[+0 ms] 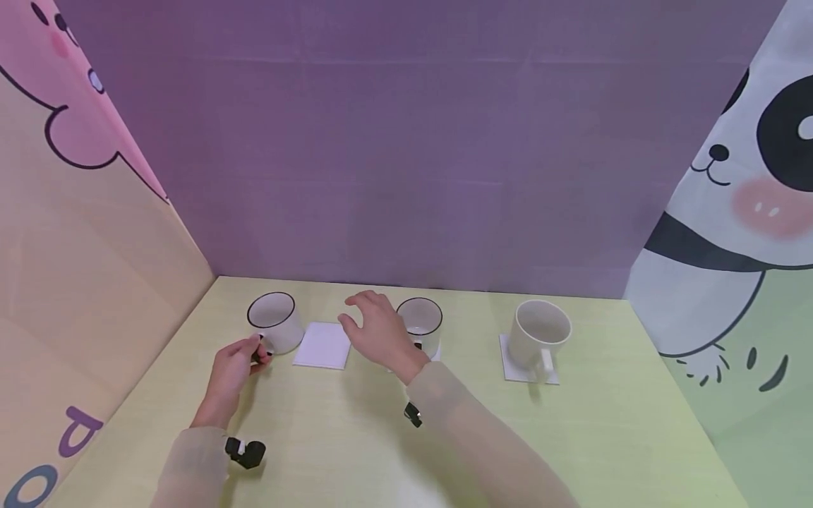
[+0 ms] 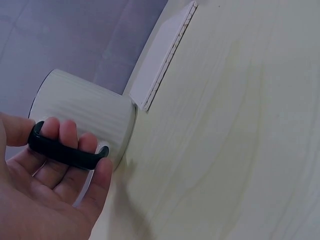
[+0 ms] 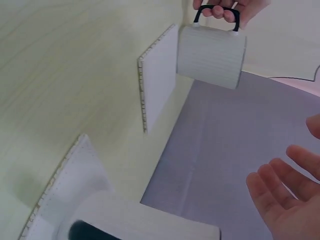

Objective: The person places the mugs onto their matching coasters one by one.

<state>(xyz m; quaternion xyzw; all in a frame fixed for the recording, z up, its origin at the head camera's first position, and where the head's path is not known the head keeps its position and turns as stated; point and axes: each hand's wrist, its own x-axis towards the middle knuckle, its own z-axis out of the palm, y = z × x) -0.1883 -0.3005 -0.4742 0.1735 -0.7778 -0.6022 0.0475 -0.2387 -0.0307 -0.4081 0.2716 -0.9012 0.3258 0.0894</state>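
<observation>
My left hand (image 1: 236,362) curls its fingers through the black handle (image 2: 67,152) of the black-rimmed mug (image 1: 274,321), far left beside the empty white coaster (image 1: 322,345). I judge it rigid, glazed-slippery, breakable. My right hand (image 1: 376,331) hovers open.

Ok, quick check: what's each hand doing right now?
Left hand: fingers curled round the black handle of the left mug.
Right hand: open, fingers relaxed, holding nothing, above the table near the middle mug.
</observation>
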